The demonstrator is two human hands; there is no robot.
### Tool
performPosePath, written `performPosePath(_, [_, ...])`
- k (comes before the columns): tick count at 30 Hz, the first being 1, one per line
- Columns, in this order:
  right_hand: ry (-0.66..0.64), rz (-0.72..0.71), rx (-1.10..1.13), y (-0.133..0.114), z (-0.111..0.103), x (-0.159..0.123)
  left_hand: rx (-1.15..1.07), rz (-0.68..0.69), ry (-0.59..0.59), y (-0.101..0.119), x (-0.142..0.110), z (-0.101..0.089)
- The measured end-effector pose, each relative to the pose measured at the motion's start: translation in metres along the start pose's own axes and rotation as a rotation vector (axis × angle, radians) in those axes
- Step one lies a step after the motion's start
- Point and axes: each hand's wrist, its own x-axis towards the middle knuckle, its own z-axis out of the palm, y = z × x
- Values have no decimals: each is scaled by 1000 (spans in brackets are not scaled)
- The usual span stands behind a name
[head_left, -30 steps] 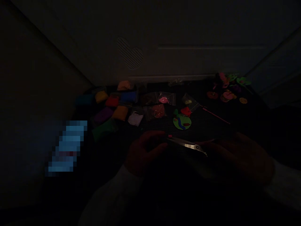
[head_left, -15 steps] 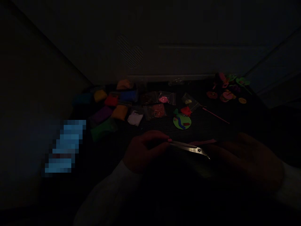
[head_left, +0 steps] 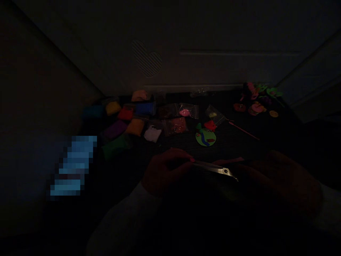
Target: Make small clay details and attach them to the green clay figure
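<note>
The scene is very dark. My right hand is closed on the handle end of a pair of scissors, whose blades point left. At the blade tips, my left hand pinches a small pink-red piece of clay between thumb and fingertips. The blades touch or nearly touch this piece; the exact contact is too dim to make out. Behind the scissors lies a pink flat strip. Beyond my hands rests a round green clay disc with a blue wavy band and a small red-brown piece on it.
Several bags of coloured clay lie at the back left. A red lump sits behind the disc. A thin pink stick and several clay figures lie to the right. A blurred-out bright screen is at the left.
My left hand has shifted very slightly right, and the small piece at the blade tips sits a touch lower. The scissors and my right hand stay almost unchanged.
</note>
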Motion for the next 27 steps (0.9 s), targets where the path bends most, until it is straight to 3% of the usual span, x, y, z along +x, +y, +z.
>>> performPosePath(12, [-44,17,18,3,3,-1,-7,19,8,-3,2,2])
performPosePath(16, [-111,106,98,10,10,-16,-30,-40,34,-1,2,0])
performPosePath(19, [-110,263,193,27,16,-36,-61,-91,49,0,3,-1])
performPosePath(22, [-192,496,197,56,24,-53,-117,-115,16,0,5,0])
performPosePath(23, [-221,522,201,68,27,-57,-131,-115,3,0,6,1])
performPosePath(27, [-379,411,160,112,42,-61,-144,-129,-39,3,7,5])
